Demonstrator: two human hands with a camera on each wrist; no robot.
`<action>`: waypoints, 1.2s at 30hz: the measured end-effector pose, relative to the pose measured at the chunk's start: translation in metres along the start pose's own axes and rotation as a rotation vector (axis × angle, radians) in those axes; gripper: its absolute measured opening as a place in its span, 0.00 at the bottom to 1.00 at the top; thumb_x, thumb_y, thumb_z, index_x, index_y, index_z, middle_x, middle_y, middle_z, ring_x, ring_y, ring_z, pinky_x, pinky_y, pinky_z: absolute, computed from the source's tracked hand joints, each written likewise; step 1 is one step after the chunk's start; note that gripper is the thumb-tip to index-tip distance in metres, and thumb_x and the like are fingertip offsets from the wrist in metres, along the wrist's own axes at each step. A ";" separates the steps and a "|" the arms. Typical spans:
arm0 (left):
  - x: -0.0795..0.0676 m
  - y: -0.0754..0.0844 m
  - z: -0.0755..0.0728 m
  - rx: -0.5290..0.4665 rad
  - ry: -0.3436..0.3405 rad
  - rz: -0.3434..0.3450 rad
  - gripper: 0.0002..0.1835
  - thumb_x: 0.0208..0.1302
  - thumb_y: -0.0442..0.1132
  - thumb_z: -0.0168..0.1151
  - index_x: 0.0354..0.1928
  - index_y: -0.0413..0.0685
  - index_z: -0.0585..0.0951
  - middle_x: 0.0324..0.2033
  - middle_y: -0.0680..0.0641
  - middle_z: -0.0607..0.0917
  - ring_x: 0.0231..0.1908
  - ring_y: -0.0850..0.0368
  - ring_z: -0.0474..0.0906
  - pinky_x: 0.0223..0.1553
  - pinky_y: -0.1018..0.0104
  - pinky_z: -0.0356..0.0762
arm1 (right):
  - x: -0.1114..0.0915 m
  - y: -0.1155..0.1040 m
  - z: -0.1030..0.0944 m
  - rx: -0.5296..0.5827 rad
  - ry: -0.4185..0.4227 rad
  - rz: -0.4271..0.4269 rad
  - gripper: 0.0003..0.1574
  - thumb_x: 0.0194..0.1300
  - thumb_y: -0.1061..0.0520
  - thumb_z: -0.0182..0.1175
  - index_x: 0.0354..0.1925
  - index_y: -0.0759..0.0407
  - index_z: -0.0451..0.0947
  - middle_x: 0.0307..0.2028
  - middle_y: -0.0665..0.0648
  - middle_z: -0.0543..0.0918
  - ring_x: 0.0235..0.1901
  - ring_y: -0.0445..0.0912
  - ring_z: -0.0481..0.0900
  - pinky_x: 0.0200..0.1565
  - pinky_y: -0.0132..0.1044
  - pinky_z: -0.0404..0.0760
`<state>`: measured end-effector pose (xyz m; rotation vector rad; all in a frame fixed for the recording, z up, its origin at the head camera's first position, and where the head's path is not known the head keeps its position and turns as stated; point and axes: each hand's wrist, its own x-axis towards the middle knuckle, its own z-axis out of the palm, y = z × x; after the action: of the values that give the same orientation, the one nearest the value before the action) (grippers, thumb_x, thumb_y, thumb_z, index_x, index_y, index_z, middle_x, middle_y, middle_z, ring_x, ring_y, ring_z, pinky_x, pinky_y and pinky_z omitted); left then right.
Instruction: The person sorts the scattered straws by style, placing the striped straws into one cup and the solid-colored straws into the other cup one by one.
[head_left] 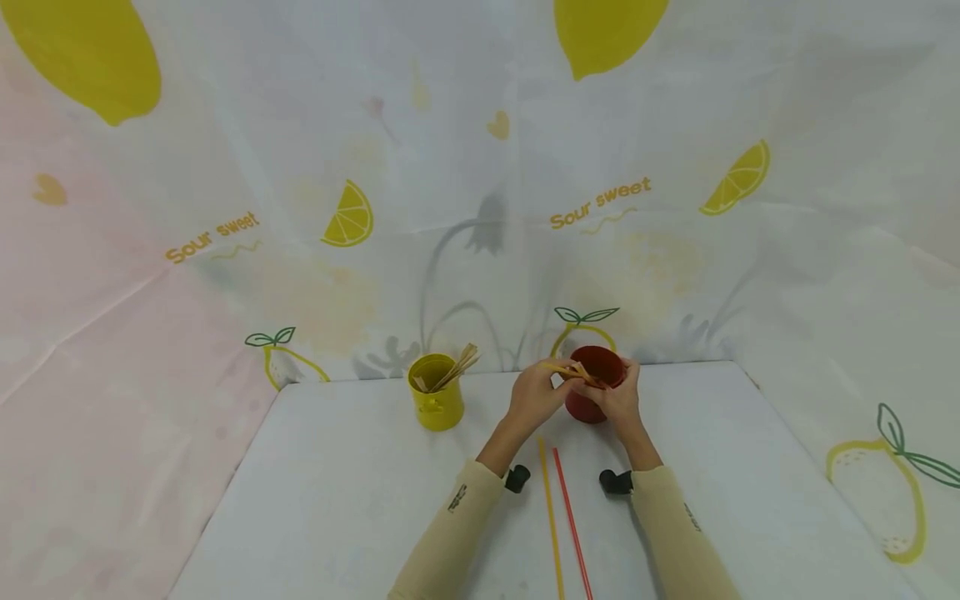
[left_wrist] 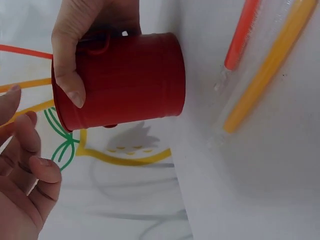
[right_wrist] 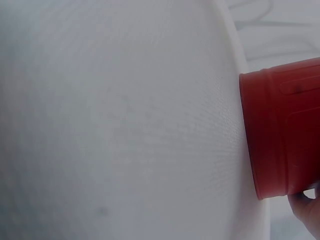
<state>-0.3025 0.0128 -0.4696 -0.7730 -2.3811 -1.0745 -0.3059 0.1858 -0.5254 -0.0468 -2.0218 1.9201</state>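
Near the table's back edge, the right hand [head_left: 618,400] holds a red metal bucket [left_wrist: 120,82], its thumb lying over the rim in the left wrist view. A red straw [left_wrist: 27,51] and orange-yellow straws [left_wrist: 37,83] stick out of the bucket's mouth. Beside the mouth, the left hand [head_left: 536,393] has bent fingers and pinches one of the orange-yellow straws at its thumb. The straws' lower ends are hidden inside the bucket. In the right wrist view, the bucket [right_wrist: 282,130] shows mostly its base and side.
A yellow bucket [head_left: 438,410] with thin wooden sticks [head_left: 456,371] stands to the left. Between the forearms, a yellow straw [head_left: 551,508] and a red straw [head_left: 572,521] in clear wrappers lie on the white table [head_left: 337,500]. Behind is a lemon-print backdrop [head_left: 420,283].
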 end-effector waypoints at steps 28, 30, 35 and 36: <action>-0.002 0.000 -0.001 -0.014 0.033 0.011 0.10 0.61 0.43 0.71 0.44 0.51 0.88 0.34 0.54 0.88 0.20 0.69 0.71 0.22 0.80 0.68 | -0.007 -0.017 0.000 -0.019 -0.029 0.025 0.58 0.51 0.63 0.77 0.66 0.66 0.47 0.66 0.67 0.63 0.64 0.58 0.62 0.65 0.53 0.63; -0.004 -0.001 -0.004 -0.008 0.024 0.006 0.10 0.61 0.44 0.71 0.44 0.51 0.87 0.33 0.54 0.87 0.21 0.68 0.72 0.23 0.79 0.69 | -0.003 -0.007 0.000 -0.003 -0.020 0.025 0.58 0.50 0.62 0.77 0.66 0.64 0.48 0.65 0.64 0.64 0.64 0.54 0.63 0.65 0.50 0.64; -0.011 -0.005 -0.010 0.032 -0.030 -0.005 0.12 0.62 0.47 0.70 0.45 0.51 0.87 0.33 0.56 0.86 0.22 0.67 0.73 0.25 0.78 0.70 | -0.003 -0.002 -0.001 0.015 -0.012 -0.011 0.57 0.50 0.63 0.77 0.65 0.65 0.48 0.64 0.64 0.66 0.63 0.54 0.64 0.64 0.50 0.64; -0.012 -0.006 -0.011 0.037 -0.050 -0.011 0.13 0.62 0.47 0.70 0.45 0.51 0.88 0.33 0.56 0.86 0.23 0.67 0.74 0.25 0.78 0.70 | -0.004 -0.002 -0.002 0.011 -0.017 -0.004 0.57 0.50 0.62 0.77 0.65 0.64 0.48 0.64 0.64 0.65 0.63 0.54 0.64 0.64 0.50 0.64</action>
<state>-0.2953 -0.0028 -0.4730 -0.7832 -2.4433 -1.0238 -0.3017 0.1863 -0.5238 -0.0235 -2.0210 1.9348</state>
